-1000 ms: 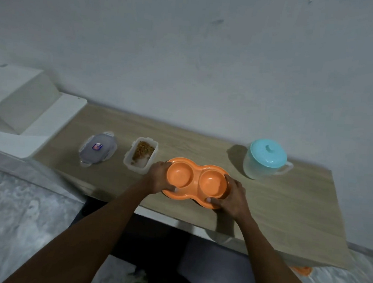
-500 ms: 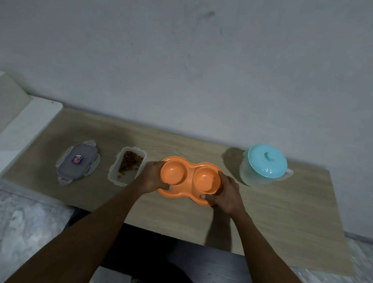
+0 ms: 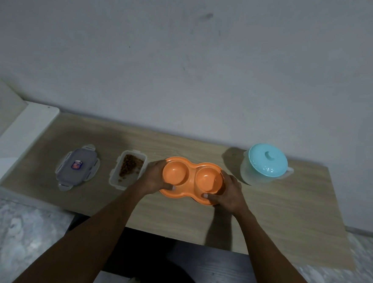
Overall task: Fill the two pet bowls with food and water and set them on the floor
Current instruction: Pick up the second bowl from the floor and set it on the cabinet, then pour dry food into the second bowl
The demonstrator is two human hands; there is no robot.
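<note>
An orange double pet bowl (image 3: 191, 179) lies on the wooden table (image 3: 286, 219), both of its cups empty. My left hand (image 3: 156, 176) grips its left end, thumb on the front rim. My right hand (image 3: 230, 194) grips its right end the same way. Left of the bowl stands an open clear container (image 3: 128, 169) partly filled with brown pet food. To the right stands a clear water jug (image 3: 265, 166) with a teal lid on it.
The container's grey lid (image 3: 77, 167) lies flat on the table at the left. A white ledge (image 3: 15, 138) adjoins the table's left end. A grey wall rises behind the table. Marbled floor (image 3: 13, 239) shows below the front edge.
The view has shifted, so the table and its objects sit lower and further right in frame. Both hands keep their hold on the bowl's ends; the bowl stays on the table.
</note>
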